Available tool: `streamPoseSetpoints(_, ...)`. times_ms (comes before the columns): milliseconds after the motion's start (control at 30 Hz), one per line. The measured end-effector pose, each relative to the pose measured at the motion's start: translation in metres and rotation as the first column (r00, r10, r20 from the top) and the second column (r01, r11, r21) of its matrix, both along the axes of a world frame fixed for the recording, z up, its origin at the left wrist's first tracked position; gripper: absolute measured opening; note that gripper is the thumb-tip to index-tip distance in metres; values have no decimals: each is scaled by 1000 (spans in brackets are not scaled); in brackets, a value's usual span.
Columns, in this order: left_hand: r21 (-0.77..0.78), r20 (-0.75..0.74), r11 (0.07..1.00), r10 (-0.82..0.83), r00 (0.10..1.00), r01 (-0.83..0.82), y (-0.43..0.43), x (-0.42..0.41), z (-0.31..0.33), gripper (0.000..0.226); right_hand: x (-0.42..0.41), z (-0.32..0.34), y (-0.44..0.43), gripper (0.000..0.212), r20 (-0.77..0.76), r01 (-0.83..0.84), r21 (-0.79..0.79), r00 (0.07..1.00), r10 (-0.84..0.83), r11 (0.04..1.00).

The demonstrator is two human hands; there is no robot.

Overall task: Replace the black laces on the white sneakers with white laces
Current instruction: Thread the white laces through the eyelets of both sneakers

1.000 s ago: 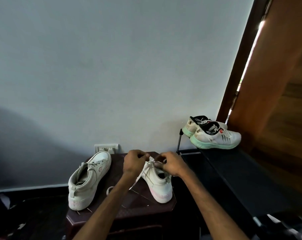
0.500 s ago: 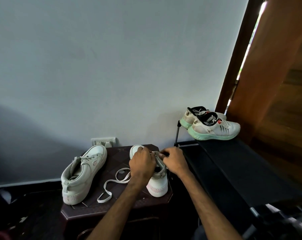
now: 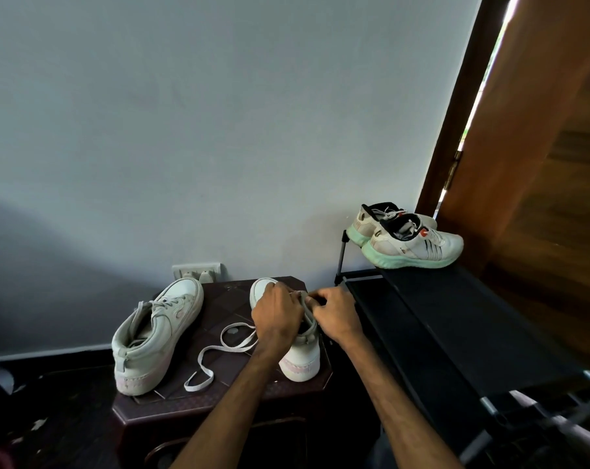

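Left hand (image 3: 277, 313) and right hand (image 3: 337, 313) pinching white lace (image 3: 219, 346) atop sneaker (image 3: 302, 353), second sneaker (image 3: 158, 336) left of both, on table (image 3: 226, 397)

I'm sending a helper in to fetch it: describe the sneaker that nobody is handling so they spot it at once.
Find the dark stool against the wall, below the wall socket. Two white sneakers stand on it; take the left sneaker, heel toward you, already laced. Unlike the right sneaker, it has no hands on it, and a loose lace lies between them.
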State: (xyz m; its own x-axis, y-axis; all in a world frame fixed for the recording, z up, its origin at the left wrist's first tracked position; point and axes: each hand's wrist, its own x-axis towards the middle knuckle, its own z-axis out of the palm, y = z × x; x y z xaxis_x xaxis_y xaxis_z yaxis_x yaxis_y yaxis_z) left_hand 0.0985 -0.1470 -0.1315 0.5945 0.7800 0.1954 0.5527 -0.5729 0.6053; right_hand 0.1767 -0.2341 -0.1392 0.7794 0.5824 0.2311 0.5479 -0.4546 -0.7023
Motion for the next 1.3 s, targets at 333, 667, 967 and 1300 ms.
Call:
streamPoseSetpoints(333, 52, -95, 974, -217, 972, 222, 41, -22, 9, 13, -42, -14, 19, 10, -319, 184, 254, 943, -97, 949)
streamPoseSetpoints(667, 521, -427, 712, -261, 866, 471, 38, -32, 15, 15, -54, -23, 21, 19, -241, 161, 304, 967, -88, 939)
streamPoseSetpoints(967, 474, -319, 801, -230, 919, 365, 38, -36, 8, 19, -42, -29, 23, 15, -310, 88, 307, 951, 12, 948)
streamPoseSetpoints(1300, 334, -255, 863, -304, 918, 378, 57, -37, 2, 23, -42, -27, 26, 13, -548, 176, 442, 830, 109, 879)
